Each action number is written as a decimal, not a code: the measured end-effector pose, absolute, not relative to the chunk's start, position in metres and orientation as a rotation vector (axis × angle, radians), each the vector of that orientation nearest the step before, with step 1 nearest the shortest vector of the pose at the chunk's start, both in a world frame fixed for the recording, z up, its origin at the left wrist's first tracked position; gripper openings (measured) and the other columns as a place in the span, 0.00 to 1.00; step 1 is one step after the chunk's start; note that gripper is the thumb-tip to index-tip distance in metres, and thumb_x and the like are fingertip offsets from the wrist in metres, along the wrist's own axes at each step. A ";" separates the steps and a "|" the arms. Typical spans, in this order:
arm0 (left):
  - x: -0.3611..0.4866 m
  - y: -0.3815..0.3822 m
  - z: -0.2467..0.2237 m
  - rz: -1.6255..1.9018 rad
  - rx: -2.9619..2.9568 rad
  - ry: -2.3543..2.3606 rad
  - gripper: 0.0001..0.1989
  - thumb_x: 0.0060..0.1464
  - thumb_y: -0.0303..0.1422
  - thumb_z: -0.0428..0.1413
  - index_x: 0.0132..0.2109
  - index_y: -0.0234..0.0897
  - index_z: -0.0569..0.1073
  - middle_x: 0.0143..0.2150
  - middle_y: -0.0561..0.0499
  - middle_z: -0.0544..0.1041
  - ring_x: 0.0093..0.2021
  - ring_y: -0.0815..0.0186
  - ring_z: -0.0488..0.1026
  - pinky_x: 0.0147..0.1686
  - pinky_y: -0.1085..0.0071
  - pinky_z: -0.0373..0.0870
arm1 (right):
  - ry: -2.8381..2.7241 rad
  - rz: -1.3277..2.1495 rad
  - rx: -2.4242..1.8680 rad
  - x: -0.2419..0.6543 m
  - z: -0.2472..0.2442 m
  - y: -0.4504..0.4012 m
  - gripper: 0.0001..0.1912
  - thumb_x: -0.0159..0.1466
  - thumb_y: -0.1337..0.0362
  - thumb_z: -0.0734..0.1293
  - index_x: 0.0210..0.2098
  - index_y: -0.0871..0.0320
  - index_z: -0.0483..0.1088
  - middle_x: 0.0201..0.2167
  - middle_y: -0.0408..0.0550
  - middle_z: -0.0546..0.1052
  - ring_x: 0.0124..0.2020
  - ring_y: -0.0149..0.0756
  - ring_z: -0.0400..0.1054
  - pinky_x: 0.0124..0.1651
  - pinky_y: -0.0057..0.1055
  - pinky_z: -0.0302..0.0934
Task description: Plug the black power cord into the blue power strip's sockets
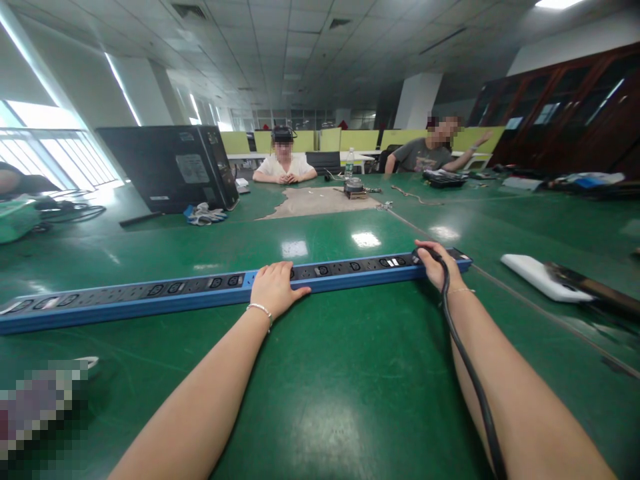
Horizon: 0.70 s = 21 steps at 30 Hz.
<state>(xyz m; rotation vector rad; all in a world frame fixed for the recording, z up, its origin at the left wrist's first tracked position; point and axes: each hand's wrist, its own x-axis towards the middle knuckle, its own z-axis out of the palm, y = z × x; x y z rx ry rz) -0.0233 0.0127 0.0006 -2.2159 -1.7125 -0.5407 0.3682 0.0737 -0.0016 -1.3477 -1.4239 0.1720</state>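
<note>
A long blue power strip (230, 291) with a row of black sockets lies across the green table. My left hand (274, 288) grips it near the middle, fingers over the top and thumb along the near edge. Toward the strip's right end, my right hand (436, 265) is closed around a black plug (419, 254), which is at the sockets; whether it is seated in one is hidden by my fingers. From the plug a black power cable (463, 353) runs back along my right forearm.
On the green table (330, 380), a black computer case (175, 167) stands at the left, with work gloves (205, 214) beside it. A white object (545, 277) lies right. Two people sit across the table, near a water bottle (349, 163). A pixelated object (40, 407) lies front left.
</note>
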 end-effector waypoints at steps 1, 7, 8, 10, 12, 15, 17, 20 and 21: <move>-0.023 0.013 0.000 -0.542 -2.216 -1.712 0.36 0.47 0.56 0.50 0.54 0.32 0.64 0.53 0.39 0.71 0.54 0.54 0.66 0.54 0.59 0.57 | -1.449 0.172 -1.360 0.370 0.000 0.074 0.16 0.56 0.51 0.63 0.39 0.53 0.71 0.43 0.49 0.76 0.45 0.44 0.69 0.54 0.47 0.59; -0.023 0.013 0.001 -0.538 -2.226 -1.724 0.36 0.47 0.56 0.50 0.55 0.33 0.64 0.53 0.39 0.71 0.54 0.53 0.65 0.54 0.58 0.57 | -1.512 0.159 -1.378 0.377 0.001 0.077 0.18 0.56 0.49 0.63 0.40 0.53 0.72 0.44 0.49 0.76 0.46 0.45 0.69 0.55 0.47 0.58; -0.024 0.013 0.001 -0.536 -2.230 -1.729 0.36 0.47 0.56 0.50 0.55 0.33 0.64 0.53 0.39 0.71 0.55 0.53 0.65 0.54 0.58 0.57 | -1.521 0.163 -1.367 0.378 0.001 0.078 0.19 0.56 0.49 0.63 0.40 0.53 0.72 0.44 0.49 0.76 0.46 0.45 0.69 0.54 0.46 0.58; -0.024 0.013 0.002 -0.534 -2.238 -1.735 0.36 0.47 0.56 0.50 0.55 0.34 0.64 0.54 0.39 0.71 0.55 0.53 0.65 0.54 0.58 0.57 | -1.525 0.164 -1.352 0.379 0.000 0.078 0.19 0.56 0.48 0.63 0.40 0.53 0.72 0.44 0.49 0.76 0.46 0.45 0.68 0.54 0.45 0.59; -0.024 0.012 0.003 -0.532 -2.241 -1.737 0.35 0.47 0.56 0.50 0.55 0.34 0.64 0.54 0.39 0.70 0.54 0.53 0.65 0.54 0.58 0.58 | -1.518 0.147 -1.347 0.379 -0.002 0.079 0.19 0.56 0.48 0.63 0.40 0.53 0.72 0.42 0.48 0.76 0.46 0.45 0.69 0.54 0.46 0.58; -0.024 0.012 0.003 -0.535 -2.236 -1.739 0.35 0.47 0.56 0.50 0.54 0.33 0.65 0.53 0.39 0.71 0.54 0.53 0.66 0.54 0.58 0.58 | -1.519 0.125 -1.347 0.379 -0.003 0.079 0.19 0.56 0.49 0.63 0.40 0.53 0.72 0.40 0.48 0.77 0.45 0.45 0.69 0.54 0.48 0.58; -0.023 0.012 0.003 -0.534 -2.236 -1.739 0.35 0.47 0.55 0.51 0.54 0.33 0.65 0.53 0.39 0.71 0.54 0.53 0.66 0.54 0.59 0.58 | -1.525 0.122 -1.359 0.378 -0.002 0.078 0.18 0.56 0.50 0.63 0.39 0.54 0.72 0.40 0.49 0.77 0.43 0.45 0.70 0.52 0.47 0.59; -0.022 0.012 0.004 -0.532 -2.239 -1.736 0.35 0.47 0.55 0.51 0.54 0.33 0.64 0.53 0.39 0.71 0.54 0.53 0.66 0.54 0.58 0.58 | -1.524 0.121 -1.395 0.375 -0.001 0.078 0.17 0.56 0.53 0.62 0.39 0.54 0.73 0.39 0.49 0.77 0.41 0.43 0.70 0.50 0.44 0.62; -0.022 0.012 0.004 -0.533 -2.237 -1.736 0.35 0.47 0.55 0.51 0.54 0.33 0.64 0.53 0.39 0.71 0.54 0.53 0.66 0.54 0.58 0.58 | -1.519 0.116 -1.406 0.374 -0.001 0.078 0.16 0.56 0.53 0.62 0.38 0.54 0.73 0.39 0.49 0.77 0.41 0.43 0.71 0.49 0.43 0.63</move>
